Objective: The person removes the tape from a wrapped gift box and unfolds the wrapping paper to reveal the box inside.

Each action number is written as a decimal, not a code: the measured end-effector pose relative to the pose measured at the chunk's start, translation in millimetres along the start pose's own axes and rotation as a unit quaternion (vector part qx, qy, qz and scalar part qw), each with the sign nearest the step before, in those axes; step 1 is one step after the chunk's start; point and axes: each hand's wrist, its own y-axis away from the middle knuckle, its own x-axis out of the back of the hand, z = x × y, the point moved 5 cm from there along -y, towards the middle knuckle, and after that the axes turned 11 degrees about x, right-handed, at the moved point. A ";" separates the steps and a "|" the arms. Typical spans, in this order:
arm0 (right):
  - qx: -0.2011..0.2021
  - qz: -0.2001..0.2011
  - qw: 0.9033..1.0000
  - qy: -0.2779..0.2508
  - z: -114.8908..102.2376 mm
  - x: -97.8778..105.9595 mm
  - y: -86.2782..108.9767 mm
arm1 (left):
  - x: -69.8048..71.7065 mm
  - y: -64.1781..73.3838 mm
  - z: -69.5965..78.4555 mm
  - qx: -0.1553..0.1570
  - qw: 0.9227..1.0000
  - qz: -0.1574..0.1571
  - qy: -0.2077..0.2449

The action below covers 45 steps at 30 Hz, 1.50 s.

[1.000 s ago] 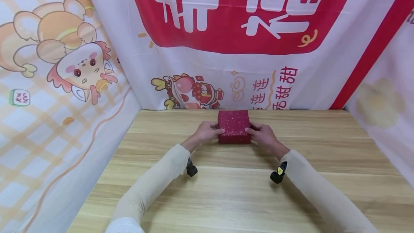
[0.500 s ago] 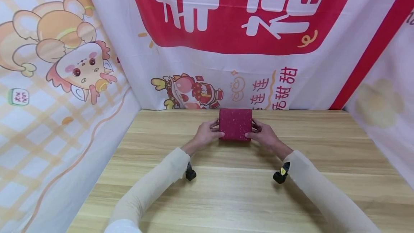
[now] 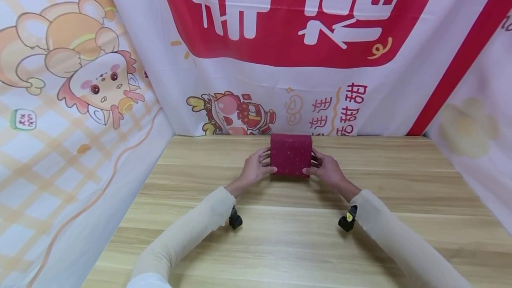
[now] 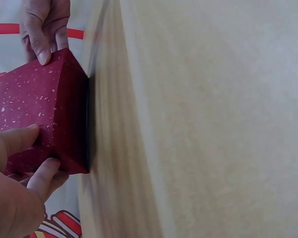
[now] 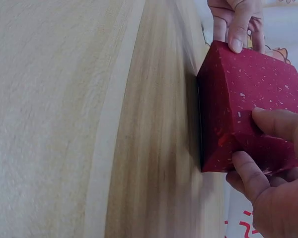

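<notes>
My left hand [image 3: 254,168] and right hand [image 3: 329,171] pinch opposite sides of a white-flecked dark red box [image 3: 290,154], just below and right of the frame's centre, near the back of the wood-grain table [image 3: 280,243].

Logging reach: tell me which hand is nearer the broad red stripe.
Right. The right hand grips the right side of the red box, left of the red stripe; the left hand grips the box's left side, farther from the stripe.

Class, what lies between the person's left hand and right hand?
A dark red box with pale flecks is between left hand and right hand, both gripping it; the head view shows this.
</notes>
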 end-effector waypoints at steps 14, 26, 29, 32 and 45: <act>-0.070 -0.035 0.993 -0.087 6.3 -2.2 3.9 | 5.6 9.6 7.7 0.042 0.998 -0.037 0.013; -0.106 0.028 0.972 -0.209 -5.7 -3.4 4.1 | 8.2 3.5 12.5 0.117 0.988 -0.024 0.097; -0.102 0.026 0.974 -0.201 -5.0 -3.0 4.8 | 8.3 4.5 13.0 0.121 0.985 -0.028 0.121; -0.101 0.026 0.974 -0.200 -4.4 -2.3 5.1 | 9.3 6.1 12.9 0.132 0.983 -0.027 0.128; -0.120 0.028 0.970 -0.211 0.0 3.7 5.1 | 14.9 8.5 14.0 0.126 0.983 -0.021 0.132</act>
